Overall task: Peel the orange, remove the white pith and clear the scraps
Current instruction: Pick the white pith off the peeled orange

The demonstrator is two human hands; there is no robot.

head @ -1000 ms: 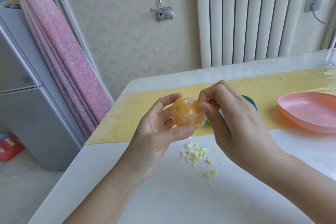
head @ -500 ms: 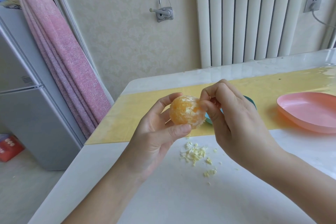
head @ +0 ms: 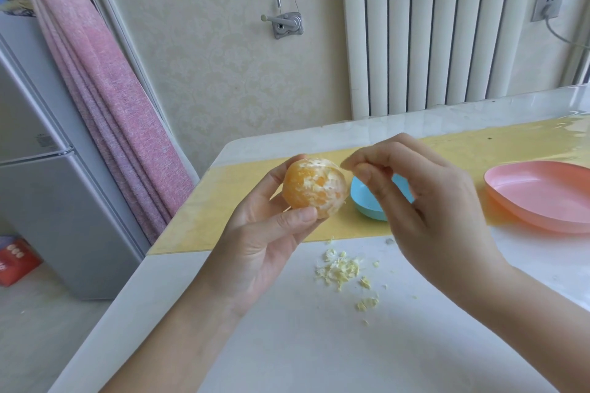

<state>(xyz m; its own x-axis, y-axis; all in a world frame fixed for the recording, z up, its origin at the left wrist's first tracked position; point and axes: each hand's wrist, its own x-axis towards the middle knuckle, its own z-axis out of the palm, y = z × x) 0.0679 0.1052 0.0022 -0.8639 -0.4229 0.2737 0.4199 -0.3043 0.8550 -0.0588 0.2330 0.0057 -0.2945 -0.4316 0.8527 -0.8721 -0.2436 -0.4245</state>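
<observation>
Left grip: the left hand point(head: 265, 233) grasped the orange point(head: 314, 190), with the thumb across its lower front and the fingers curled behind.

Right grip: the right hand point(head: 431, 201) was just beside the fruit's upper right. Its thumb and forefinger tips point(head: 351, 166) were pinched together (whether a shred lay between them was too small to tell).

Orange: it was held in the air above the near edge of the yellow mat point(head: 230, 217). The rind was off, and ragged patches of white pith point(head: 311, 182) showed on the side facing the camera.

Scraps: the scraps point(head: 340, 269) were a loose heap of pale shreds on the white table point(head: 319, 344) below the hands, with a few strays beside it.

Dishes: a small blue bowl point(head: 367, 201) sat on the mat, partly hidden behind the right hand. A pink plate point(head: 542, 191) lay further right.

Step in hand: this was probably pith removal, since peeling looked finished and the clearing had not begun.

Next move: the pinch likely needed to open over the heap and then return to a fresh white patch. The left hand would need to turn the fruit to show the sides not yet seen. A light pull seemed wise, as the soft segments could tear.
</observation>
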